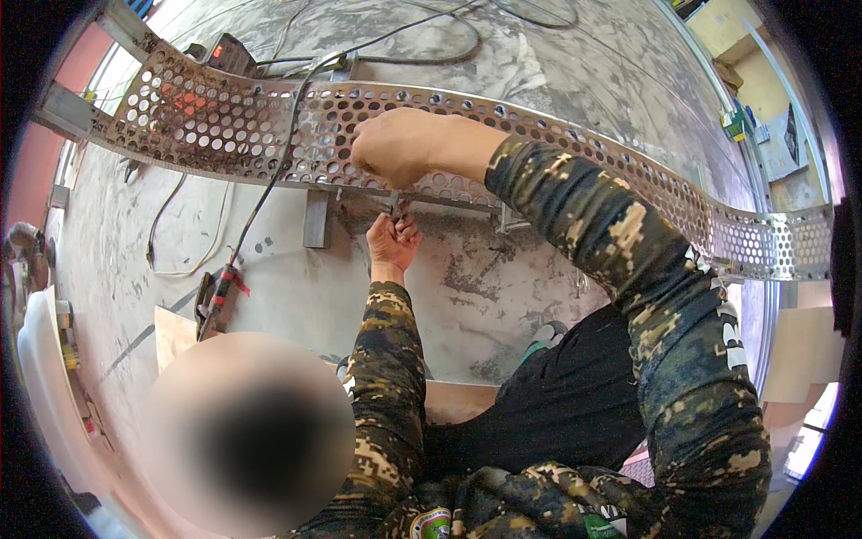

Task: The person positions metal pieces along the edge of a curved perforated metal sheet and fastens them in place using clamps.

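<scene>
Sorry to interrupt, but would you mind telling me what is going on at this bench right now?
A person in camouflage sleeves is working on a long perforated metal tray that lies across a concrete floor. The right hand rests on top of the tray, pressing on it. The left hand reaches up from below its near edge, fingers closed around a small metal tool; its type is unclear. A black cable runs across the tray.

- Soft, bright daylight fills the picture, brightest at the right edge.
- Shadows are weak.
- Straight lines bend near the dark round rim.
- A big blurry blob sits lower left.
</scene>
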Action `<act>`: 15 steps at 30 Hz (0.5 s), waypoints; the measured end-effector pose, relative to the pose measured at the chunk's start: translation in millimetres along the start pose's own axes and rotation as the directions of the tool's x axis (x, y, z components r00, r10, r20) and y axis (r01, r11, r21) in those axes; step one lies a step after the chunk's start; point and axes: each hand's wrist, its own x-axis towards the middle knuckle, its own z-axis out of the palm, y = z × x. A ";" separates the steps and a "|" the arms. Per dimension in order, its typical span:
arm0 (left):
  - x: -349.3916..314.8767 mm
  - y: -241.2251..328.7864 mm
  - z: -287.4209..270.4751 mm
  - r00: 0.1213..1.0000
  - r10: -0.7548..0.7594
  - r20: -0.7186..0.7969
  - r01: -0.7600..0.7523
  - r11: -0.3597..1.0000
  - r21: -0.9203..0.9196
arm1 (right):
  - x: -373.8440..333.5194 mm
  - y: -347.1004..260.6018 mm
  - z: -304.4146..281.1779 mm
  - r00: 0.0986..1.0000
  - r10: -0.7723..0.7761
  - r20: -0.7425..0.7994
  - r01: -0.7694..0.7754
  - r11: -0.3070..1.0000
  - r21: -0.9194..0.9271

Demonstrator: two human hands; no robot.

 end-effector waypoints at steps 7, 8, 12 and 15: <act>3.9 8.3 2.7 0.997 -0.028 -0.068 0.027 1.000 -0.004 | 1.4 13.5 -0.5 0.999 0.039 0.004 -0.039 0.999 -0.006; 3.8 8.6 3.9 0.995 -0.028 -0.095 0.029 1.000 0.007 | 1.2 15.0 0.3 0.999 0.043 -0.002 -0.043 0.999 -0.012; 3.6 13.1 3.7 0.990 -0.086 -0.110 0.081 0.996 -0.044 | -2.0 15.6 -1.2 0.995 0.097 0.030 -0.097 0.995 -0.005; 3.2 16.5 7.6 0.992 -0.029 -0.122 0.050 0.984 0.171 | -2.7 14.4 -0.8 0.994 0.113 0.007 -0.113 0.994 -0.003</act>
